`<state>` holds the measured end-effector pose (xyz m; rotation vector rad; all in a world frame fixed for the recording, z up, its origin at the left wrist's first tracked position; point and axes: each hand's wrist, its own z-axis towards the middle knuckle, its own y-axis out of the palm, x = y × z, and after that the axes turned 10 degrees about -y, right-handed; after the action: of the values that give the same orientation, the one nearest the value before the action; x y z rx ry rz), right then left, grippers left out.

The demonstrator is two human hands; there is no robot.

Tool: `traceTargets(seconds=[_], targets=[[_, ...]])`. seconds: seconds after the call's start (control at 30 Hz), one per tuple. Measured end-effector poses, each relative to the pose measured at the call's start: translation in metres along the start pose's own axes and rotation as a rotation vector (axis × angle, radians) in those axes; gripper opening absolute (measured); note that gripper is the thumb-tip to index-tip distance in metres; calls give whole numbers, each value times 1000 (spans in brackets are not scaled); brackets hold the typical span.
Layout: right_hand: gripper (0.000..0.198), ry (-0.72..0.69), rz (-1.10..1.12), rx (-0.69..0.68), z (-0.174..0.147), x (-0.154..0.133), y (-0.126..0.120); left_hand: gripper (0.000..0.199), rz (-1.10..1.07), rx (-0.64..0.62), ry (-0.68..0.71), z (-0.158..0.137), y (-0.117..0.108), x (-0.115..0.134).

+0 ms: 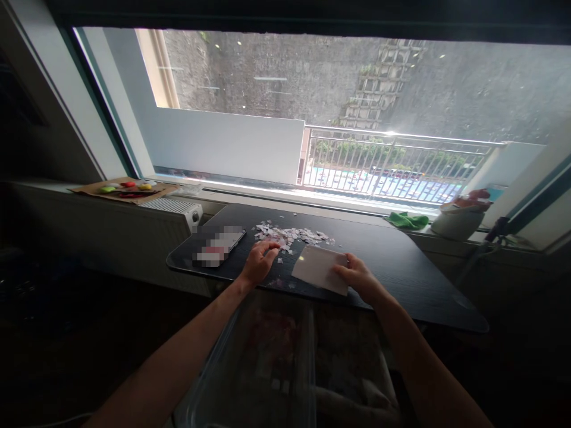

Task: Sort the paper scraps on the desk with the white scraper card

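Note:
A pale rectangular sheet of paper (317, 268) is gripped at its right edge by my right hand (359, 276), thumb on top. The sheet is tilted above the near edge of the dark table. My left hand (259, 261) is at the near-left side of a heap of small torn paper scraps (297, 235). Its fingers are curled together with the thumb close to them, and whatever may be between the tips is too small to make out. A few loose scraps lie between the hand and the sheet.
A phone with a blurred screen (218, 246) lies on the left of the black table (379, 249). Below the near edge is a clear plastic bin (267, 356). On the windowsill are a green cloth (408, 220), a pale pot (457, 221) and a brown board (93, 191) with colourful items.

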<state>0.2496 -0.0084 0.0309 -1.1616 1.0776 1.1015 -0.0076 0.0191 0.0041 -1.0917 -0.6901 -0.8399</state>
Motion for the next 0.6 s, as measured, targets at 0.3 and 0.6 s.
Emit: traceTargets(seconds=[0.3,0.6], targets=[[21,40,12,-21,-9,1,1,29,111,-72,36,7,-8,0],[25,35,40,-116,-15,3,2,14,209,63,164,-8,-24,-15]])
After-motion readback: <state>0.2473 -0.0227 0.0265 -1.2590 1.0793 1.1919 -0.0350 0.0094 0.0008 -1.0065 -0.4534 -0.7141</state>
